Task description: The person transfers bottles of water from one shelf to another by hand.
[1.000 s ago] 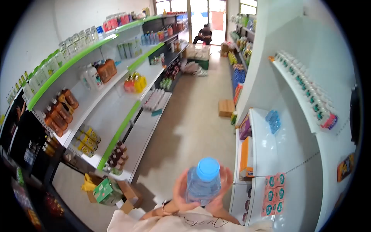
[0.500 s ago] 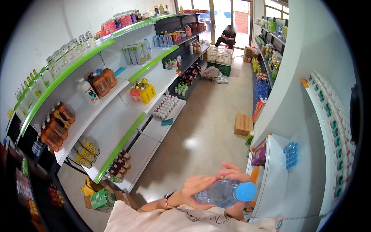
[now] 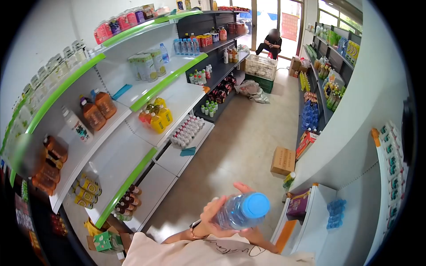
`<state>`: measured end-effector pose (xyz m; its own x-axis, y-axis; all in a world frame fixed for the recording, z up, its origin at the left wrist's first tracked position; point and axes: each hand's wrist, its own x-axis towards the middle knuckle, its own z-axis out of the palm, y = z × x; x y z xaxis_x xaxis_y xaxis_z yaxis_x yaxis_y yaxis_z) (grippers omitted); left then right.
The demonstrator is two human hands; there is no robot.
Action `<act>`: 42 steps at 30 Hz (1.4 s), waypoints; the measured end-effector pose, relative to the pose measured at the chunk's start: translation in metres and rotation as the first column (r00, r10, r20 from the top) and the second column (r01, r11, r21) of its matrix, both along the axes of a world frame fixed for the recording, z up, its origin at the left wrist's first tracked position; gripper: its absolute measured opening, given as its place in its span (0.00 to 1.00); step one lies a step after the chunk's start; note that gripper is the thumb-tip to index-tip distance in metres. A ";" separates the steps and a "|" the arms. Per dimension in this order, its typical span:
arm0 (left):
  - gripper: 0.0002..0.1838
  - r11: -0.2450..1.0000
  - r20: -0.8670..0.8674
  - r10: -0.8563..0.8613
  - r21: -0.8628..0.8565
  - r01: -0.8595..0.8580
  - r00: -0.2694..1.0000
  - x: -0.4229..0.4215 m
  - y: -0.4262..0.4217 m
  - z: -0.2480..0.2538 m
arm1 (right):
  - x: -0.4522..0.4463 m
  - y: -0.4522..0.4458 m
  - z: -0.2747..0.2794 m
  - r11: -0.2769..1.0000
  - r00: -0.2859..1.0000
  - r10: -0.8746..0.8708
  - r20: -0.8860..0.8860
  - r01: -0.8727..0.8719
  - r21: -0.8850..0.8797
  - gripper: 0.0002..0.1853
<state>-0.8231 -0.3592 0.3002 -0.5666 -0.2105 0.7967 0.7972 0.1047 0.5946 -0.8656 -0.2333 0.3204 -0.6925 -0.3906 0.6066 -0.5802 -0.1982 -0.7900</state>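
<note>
A clear plastic water bottle [image 3: 231, 213] with a blue cap [image 3: 257, 205] is held in front of my chest, tilted with its cap toward me and to the right. My left hand [image 3: 212, 218], a bracelet and a watch at its wrist, wraps round the bottle's left side. Behind the bottle is my right hand [image 3: 243, 188]; its fingertips show above the bottle and its wrist below. Most of its grip is hidden, but it appears to support the bottle from the far side.
Shelves on the left hold orange-brown bottles [image 3: 94, 116], yellow bottles [image 3: 160, 119] and small white bottles [image 3: 187, 131]. At right stand a blue bottle pack [image 3: 336, 213] and a carton [image 3: 283, 160]. A person [image 3: 271, 43] sits near the door behind a crate [image 3: 261, 67].
The bottle has moved slightly left and up, its cap now tipped more toward me. My right fingers, stretched out above it before, have drawn in closer. The view has shifted.
</note>
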 end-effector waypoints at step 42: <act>0.31 0.887 0.642 0.335 0.033 -0.461 0.690 -0.818 -0.381 -0.007 | -0.867 -0.393 -0.053 0.987 0.987 0.158 -0.005 -0.158 0.020 0.28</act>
